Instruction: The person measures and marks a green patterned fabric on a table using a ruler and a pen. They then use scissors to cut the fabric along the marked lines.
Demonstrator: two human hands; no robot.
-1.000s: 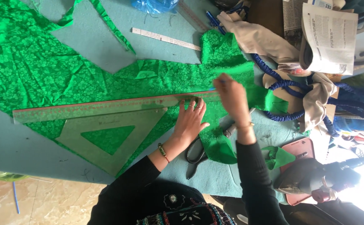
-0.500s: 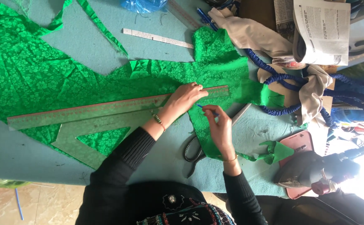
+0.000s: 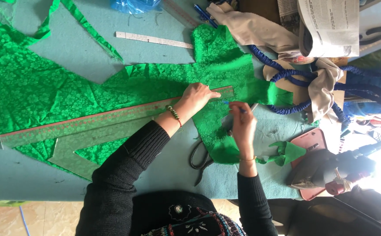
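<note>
While left hand [image 3: 197, 97] flat, unclenched, pins clear ruler [image 3: 112, 120] to green fabric [image 3: 68, 87], right hand [image 3: 242, 124] pinching blue marker [image 3: 232, 103] just beyond; likely crooked line should ruler slip.

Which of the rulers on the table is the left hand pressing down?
The long clear ruler lying on the green fabric, under the left hand. The white ruler lies untouched on bare table farther off.

On the table lie 1 clear set square [image 3: 90, 135], 1 white ruler [image 3: 153, 39], 1 pair of scissors [image 3: 199, 159] and 1 newspaper [image 3: 330, 26].
</note>
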